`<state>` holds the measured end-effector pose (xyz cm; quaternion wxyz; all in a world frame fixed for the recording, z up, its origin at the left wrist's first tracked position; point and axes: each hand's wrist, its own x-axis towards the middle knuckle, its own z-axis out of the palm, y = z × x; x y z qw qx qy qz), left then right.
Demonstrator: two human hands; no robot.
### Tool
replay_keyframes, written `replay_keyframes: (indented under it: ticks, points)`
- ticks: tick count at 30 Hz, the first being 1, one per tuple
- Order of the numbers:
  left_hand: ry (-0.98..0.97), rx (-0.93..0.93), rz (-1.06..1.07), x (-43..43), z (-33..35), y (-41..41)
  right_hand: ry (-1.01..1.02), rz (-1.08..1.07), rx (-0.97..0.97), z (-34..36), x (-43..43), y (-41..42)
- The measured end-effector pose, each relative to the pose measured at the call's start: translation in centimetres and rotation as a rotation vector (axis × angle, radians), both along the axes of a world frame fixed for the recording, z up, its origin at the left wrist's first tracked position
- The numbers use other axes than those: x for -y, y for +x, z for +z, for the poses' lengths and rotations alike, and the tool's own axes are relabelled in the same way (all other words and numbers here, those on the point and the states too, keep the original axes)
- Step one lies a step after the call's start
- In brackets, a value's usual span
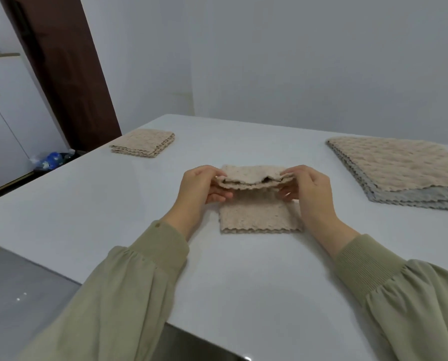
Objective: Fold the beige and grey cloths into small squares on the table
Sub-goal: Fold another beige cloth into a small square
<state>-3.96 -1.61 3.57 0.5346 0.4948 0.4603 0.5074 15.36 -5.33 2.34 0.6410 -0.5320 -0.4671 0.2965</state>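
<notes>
Olive sleeves (150,259) nearest, reaching over near edge of white table (243,295). Beige cloth (259,217) at table middle, far half lifted, mid-fold. To fold well: carry far edge down onto near scalloped edge, match corners, press crease flat. Left hand (199,186) pinching lifted left corner; right hand (306,186) pinching right corner. Folded beige square (143,142) at far-left corner; unfolded beige-and-grey stack (399,168) by right edge.

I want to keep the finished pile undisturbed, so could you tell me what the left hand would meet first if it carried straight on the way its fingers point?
Probably the right hand: the left hand points rightward along the beige cloth both pinch.
</notes>
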Motion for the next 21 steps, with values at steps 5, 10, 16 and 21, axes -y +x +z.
replay_keyframes:
  ticks: [5, 10, 16, 21]
  points:
    - [-0.016, -0.256, -0.097, 2.0, -1.0, -1.0, -0.145, -0.024, 0.391, -0.9, 2.8, 0.6]
    - [0.053, -0.404, 0.002, 1.4, -1.8, -0.2, -0.179, -0.042, 0.589, -1.4, 2.1, 0.7]
    - [0.09, -0.408, 0.061, 1.2, -1.6, 2.2, -0.104, -0.142, 0.5, -1.3, 1.0, 1.3]
    - [0.043, -0.368, -0.031, 1.7, -0.4, 1.0, -0.049, -0.156, 0.504, -0.8, 2.0, 1.6]
